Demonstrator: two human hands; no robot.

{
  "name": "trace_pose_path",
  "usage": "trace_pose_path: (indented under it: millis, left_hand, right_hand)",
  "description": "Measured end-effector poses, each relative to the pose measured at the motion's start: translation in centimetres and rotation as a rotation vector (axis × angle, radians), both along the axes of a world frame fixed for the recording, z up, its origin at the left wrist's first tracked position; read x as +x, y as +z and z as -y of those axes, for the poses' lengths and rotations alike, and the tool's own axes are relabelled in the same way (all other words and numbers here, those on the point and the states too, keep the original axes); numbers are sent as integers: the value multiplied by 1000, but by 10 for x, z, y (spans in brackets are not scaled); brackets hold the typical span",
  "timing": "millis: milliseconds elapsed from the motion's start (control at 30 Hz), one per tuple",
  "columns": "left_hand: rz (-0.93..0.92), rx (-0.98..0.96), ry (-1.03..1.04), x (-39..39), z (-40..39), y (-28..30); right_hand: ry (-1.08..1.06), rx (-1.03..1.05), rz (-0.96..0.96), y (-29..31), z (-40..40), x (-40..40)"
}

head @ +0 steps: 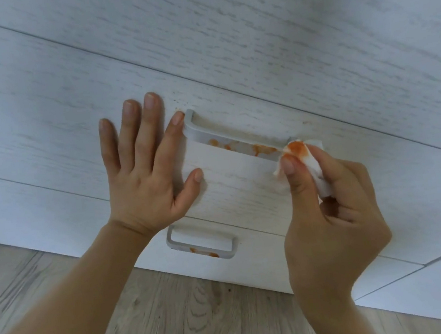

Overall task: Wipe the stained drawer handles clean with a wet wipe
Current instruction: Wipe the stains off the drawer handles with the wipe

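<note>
A white drawer handle [226, 135] on the white wood-grain drawer front [244, 186] carries orange smears along its right half. My right hand [332, 225] pinches a folded white wet wipe [302, 156], whose tip is stained orange, against the handle's right end. My left hand [144, 170] lies flat with straight fingers on the drawer front just left of the handle, its forefinger tip touching the handle's left end. A second white handle [203, 243] on the drawer below shows orange stains on its lower bar; my left wrist covers part of it.
More white drawer fronts [198, 44] rise above, divided by thin dark seams. A light wood-grain floor [177, 324] runs along the bottom. A separate white panel [436, 284] sits at lower right.
</note>
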State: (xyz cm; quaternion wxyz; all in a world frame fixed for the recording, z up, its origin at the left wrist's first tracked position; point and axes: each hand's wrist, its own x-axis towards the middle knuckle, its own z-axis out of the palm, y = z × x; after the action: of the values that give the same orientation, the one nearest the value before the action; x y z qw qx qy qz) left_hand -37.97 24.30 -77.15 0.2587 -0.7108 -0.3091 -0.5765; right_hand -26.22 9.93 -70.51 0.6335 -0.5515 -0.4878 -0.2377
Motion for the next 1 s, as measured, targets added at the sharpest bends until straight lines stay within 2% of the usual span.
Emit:
trace_pose_path:
  millis: [133, 267, 367, 500, 700, 833, 1000]
  left_hand:
    - [-6, 1, 12, 0, 1, 0]
    - [1, 7, 16, 1, 0, -1]
    - [-4, 6, 15, 1, 0, -1]
    - [1, 20, 12, 1, -2, -1]
    - [12, 39, 15, 2, -4, -1]
    - [13, 42, 18, 1, -5, -1]
    - [8, 32, 6, 1, -3, -1]
  right_hand:
    - [1, -11, 105, 7, 3, 4]
    - [36, -2, 51, 12, 3, 1]
    - [34, -27, 106, 13, 0, 0]
    - [-4, -16, 326, 14, -1, 8]
    - [-130, -156, 671, 14, 6, 35]
    - [-141, -105, 686, 17, -3, 28]
    - [-33, -59, 559, 14, -5, 18]
